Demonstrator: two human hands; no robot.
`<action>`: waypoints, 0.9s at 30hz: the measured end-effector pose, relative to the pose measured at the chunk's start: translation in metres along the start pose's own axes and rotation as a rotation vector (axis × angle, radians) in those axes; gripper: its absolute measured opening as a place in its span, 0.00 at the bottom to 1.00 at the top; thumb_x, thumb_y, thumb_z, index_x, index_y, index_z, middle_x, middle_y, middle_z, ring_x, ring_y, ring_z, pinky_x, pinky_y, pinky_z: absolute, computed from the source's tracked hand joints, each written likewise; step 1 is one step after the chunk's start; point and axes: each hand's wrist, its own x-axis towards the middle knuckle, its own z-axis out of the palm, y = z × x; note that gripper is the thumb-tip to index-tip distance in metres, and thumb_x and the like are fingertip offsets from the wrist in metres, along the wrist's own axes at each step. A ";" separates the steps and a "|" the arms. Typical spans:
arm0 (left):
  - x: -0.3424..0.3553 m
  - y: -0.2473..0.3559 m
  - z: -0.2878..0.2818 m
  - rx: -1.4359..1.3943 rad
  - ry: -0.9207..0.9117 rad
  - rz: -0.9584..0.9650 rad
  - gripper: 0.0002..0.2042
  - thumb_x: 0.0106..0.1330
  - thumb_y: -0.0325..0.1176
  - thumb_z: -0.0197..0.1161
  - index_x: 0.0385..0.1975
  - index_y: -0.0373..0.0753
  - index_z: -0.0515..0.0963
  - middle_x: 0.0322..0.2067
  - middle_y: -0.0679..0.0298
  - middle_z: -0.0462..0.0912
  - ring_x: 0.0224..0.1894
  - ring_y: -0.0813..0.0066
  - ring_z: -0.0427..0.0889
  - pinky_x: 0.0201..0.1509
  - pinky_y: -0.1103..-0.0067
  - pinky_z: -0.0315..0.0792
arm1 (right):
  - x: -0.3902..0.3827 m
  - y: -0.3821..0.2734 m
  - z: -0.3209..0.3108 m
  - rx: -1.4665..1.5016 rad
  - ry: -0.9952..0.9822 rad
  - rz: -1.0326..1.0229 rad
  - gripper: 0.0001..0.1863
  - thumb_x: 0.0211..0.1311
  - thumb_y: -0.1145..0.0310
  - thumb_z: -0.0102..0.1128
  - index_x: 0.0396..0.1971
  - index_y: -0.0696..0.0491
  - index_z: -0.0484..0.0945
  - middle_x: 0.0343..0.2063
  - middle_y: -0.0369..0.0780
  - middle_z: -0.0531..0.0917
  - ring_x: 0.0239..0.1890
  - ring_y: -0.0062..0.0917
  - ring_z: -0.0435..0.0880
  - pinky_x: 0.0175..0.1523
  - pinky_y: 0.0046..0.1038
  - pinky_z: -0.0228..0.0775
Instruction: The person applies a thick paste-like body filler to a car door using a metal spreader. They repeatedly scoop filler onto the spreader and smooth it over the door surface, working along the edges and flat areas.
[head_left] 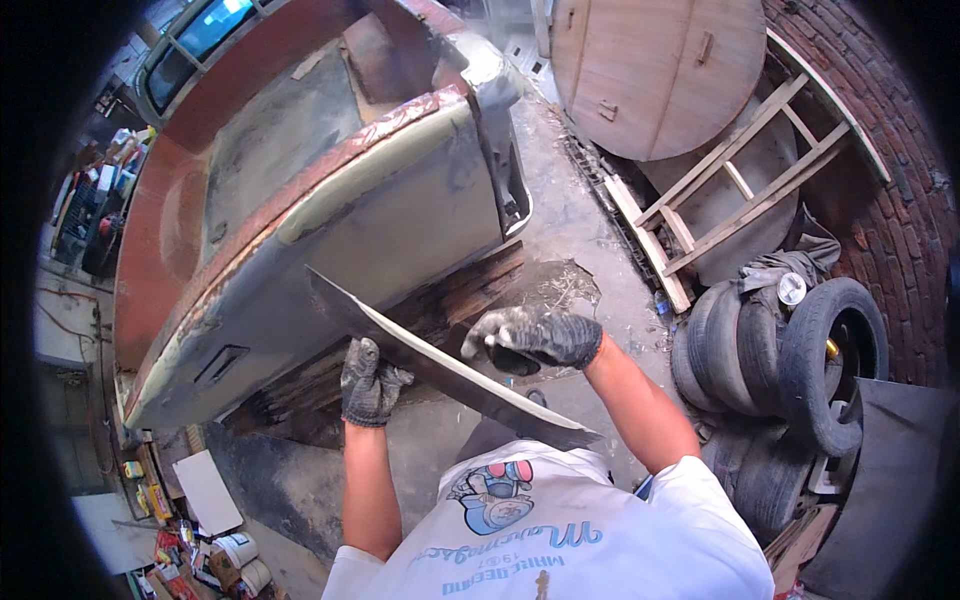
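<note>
A long, curved strip of dark sheet metal (430, 366) with a pale edge slants across in front of me, from beside the truck body down to my shirt. My left hand (372, 385), in a worn grey glove, is closed on its near-left edge with the thumb up. Over the pale far edge hovers my right hand (535, 338), in a similar dirty glove. Its fingers are loosely bent and apart, with nothing visible in them; part of the palm is hidden.
A vehicle body (390, 210) with a red inside and patchy grey outside rests on wooden beams (480, 285) ahead. To the right are stacked tires (835, 365), a wooden ladder-like frame (745, 185) and a large round wooden board (655, 70). Buckets (237, 548) and clutter lie lower left.
</note>
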 end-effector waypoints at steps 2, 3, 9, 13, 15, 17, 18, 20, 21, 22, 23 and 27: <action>-0.004 0.000 0.012 0.004 0.004 0.022 0.17 0.68 0.36 0.57 0.55 0.41 0.67 0.40 0.60 0.81 0.33 0.65 0.84 0.25 0.74 0.82 | -0.002 -0.001 0.011 0.117 -0.051 0.028 0.21 0.68 0.53 0.50 0.47 0.56 0.76 0.43 0.39 0.79 0.47 0.23 0.75 0.56 0.27 0.64; -0.007 0.001 0.018 0.025 -0.020 0.043 0.16 0.68 0.37 0.57 0.53 0.42 0.69 0.40 0.61 0.82 0.34 0.65 0.84 0.27 0.73 0.83 | -0.003 -0.002 0.012 -0.162 -0.018 -0.091 0.21 0.68 0.54 0.52 0.48 0.56 0.75 0.43 0.38 0.79 0.47 0.20 0.74 0.55 0.26 0.64; -0.016 0.017 0.043 0.080 0.036 0.142 0.13 0.69 0.35 0.56 0.50 0.41 0.70 0.38 0.59 0.81 0.29 0.65 0.84 0.26 0.73 0.83 | 0.004 0.008 0.014 -0.140 -0.072 -0.162 0.19 0.67 0.55 0.53 0.45 0.57 0.75 0.39 0.37 0.78 0.44 0.20 0.73 0.53 0.26 0.65; -0.014 0.024 0.044 0.137 0.132 0.164 0.10 0.69 0.37 0.56 0.45 0.41 0.73 0.35 0.59 0.82 0.26 0.66 0.83 0.25 0.75 0.82 | 0.008 0.013 0.008 -0.305 -0.033 -0.210 0.15 0.68 0.59 0.50 0.40 0.56 0.76 0.34 0.41 0.80 0.38 0.26 0.76 0.48 0.29 0.68; -0.008 0.030 0.040 0.197 0.168 0.159 0.12 0.68 0.40 0.57 0.44 0.41 0.73 0.35 0.59 0.82 0.23 0.68 0.82 0.23 0.77 0.81 | 0.008 0.019 0.003 -0.360 0.003 -0.138 0.15 0.68 0.59 0.51 0.40 0.57 0.76 0.34 0.41 0.80 0.39 0.26 0.77 0.48 0.30 0.68; 0.002 0.043 0.034 0.155 0.132 0.173 0.13 0.68 0.42 0.57 0.45 0.41 0.75 0.37 0.61 0.82 0.31 0.69 0.83 0.29 0.75 0.82 | 0.009 0.034 -0.005 -0.414 0.043 -0.087 0.16 0.66 0.58 0.53 0.41 0.57 0.76 0.35 0.42 0.80 0.40 0.28 0.77 0.50 0.30 0.68; 0.008 0.052 0.029 0.101 0.166 0.167 0.14 0.68 0.43 0.57 0.45 0.41 0.76 0.38 0.62 0.82 0.35 0.69 0.82 0.32 0.74 0.82 | 0.008 0.045 -0.010 -0.443 0.199 -0.043 0.17 0.65 0.57 0.54 0.40 0.57 0.76 0.35 0.42 0.80 0.41 0.28 0.77 0.50 0.30 0.68; 0.021 0.087 0.019 0.140 -0.260 0.158 0.17 0.70 0.45 0.54 0.51 0.41 0.75 0.44 0.62 0.81 0.40 0.67 0.81 0.40 0.74 0.81 | 0.004 0.077 -0.022 -0.460 0.500 -0.139 0.19 0.64 0.55 0.56 0.40 0.57 0.76 0.35 0.42 0.80 0.41 0.27 0.78 0.50 0.29 0.68; 0.028 0.108 0.014 0.122 -0.274 0.123 0.17 0.70 0.44 0.53 0.52 0.41 0.74 0.46 0.62 0.80 0.43 0.67 0.80 0.43 0.74 0.80 | -0.002 0.096 -0.031 -0.405 0.648 -0.085 0.22 0.62 0.51 0.57 0.42 0.56 0.76 0.35 0.41 0.80 0.42 0.24 0.77 0.50 0.28 0.69; 0.032 0.131 0.008 0.108 -0.318 0.104 0.18 0.71 0.43 0.52 0.53 0.41 0.74 0.48 0.62 0.80 0.46 0.68 0.79 0.45 0.74 0.80 | -0.004 0.119 -0.033 -0.150 0.829 -0.061 0.21 0.63 0.53 0.59 0.45 0.55 0.75 0.35 0.39 0.79 0.41 0.22 0.75 0.49 0.28 0.69; 0.035 0.151 0.003 0.187 -0.308 0.187 0.18 0.71 0.42 0.52 0.55 0.41 0.73 0.51 0.62 0.78 0.48 0.68 0.77 0.47 0.75 0.79 | 0.001 0.139 -0.045 0.030 0.981 0.001 0.19 0.63 0.56 0.59 0.47 0.54 0.74 0.35 0.37 0.79 0.40 0.21 0.74 0.47 0.29 0.70; 0.053 0.228 -0.008 0.629 -0.103 0.617 0.17 0.73 0.37 0.49 0.57 0.38 0.71 0.58 0.58 0.73 0.53 0.70 0.75 0.49 0.78 0.76 | 0.039 0.218 -0.072 -0.124 1.611 0.074 0.16 0.62 0.61 0.56 0.43 0.57 0.75 0.36 0.46 0.82 0.38 0.35 0.80 0.47 0.34 0.71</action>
